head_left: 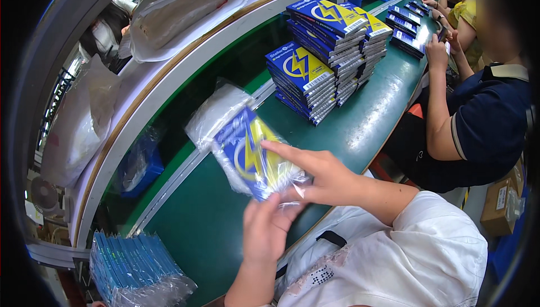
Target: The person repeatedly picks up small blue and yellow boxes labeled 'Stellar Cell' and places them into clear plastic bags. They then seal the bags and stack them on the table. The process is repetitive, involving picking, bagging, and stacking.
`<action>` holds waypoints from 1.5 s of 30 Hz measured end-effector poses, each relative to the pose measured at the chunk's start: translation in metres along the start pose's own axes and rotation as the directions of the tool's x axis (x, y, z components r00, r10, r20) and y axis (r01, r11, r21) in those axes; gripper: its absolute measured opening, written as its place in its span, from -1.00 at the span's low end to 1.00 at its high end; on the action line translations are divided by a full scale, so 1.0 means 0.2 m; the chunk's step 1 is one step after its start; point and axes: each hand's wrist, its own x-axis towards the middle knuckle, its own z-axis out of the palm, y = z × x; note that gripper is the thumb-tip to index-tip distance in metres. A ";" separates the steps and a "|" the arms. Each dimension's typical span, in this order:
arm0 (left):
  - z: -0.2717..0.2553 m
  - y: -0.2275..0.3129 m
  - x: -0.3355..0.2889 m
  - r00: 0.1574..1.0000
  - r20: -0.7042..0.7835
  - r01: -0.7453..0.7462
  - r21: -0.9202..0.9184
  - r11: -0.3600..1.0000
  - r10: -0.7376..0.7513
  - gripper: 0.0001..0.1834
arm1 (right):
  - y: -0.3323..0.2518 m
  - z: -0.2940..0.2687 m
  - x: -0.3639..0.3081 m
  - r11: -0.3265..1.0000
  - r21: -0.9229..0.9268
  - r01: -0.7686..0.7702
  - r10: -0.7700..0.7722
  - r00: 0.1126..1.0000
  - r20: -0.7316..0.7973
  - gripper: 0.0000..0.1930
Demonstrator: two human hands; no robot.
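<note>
Both my hands hold a flat blue box with a yellow lightning mark, wrapped in a clear plastic bag, tilted above the green table. My left hand grips the bag's lower end from below. My right hand lies along the right side with the index finger stretched across the box. A stack of clear plastic bags lies just behind the box.
Stacks of identical blue boxes stand further along the table. A bundle of blue boxes in plastic sits at the near left. A person in a dark shirt works on my right. White bags rest on the shelf above.
</note>
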 end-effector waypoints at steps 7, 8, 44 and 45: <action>-0.04 0.01 -0.06 0.990 0.044 0.133 0.072 0.989 -0.136 -0.44 | -0.10 0.00 -0.04 0.932 0.037 0.362 -0.359 0.931 -0.072 -0.78; -0.04 0.02 -0.07 0.991 0.028 0.131 0.005 0.991 -0.131 -0.43 | -0.09 0.08 -0.06 0.934 0.130 0.333 -0.341 0.939 0.046 -0.78; -0.25 0.13 0.14 0.775 0.359 -0.230 0.927 -0.296 0.521 -0.75 | 0.15 -0.13 0.04 0.223 0.684 -0.695 0.545 0.670 0.504 -0.50; -0.25 0.14 0.15 0.767 0.362 -0.244 0.928 -0.281 0.530 -0.74 | 0.14 -0.07 0.00 0.167 0.738 -0.654 0.499 0.702 0.509 -0.53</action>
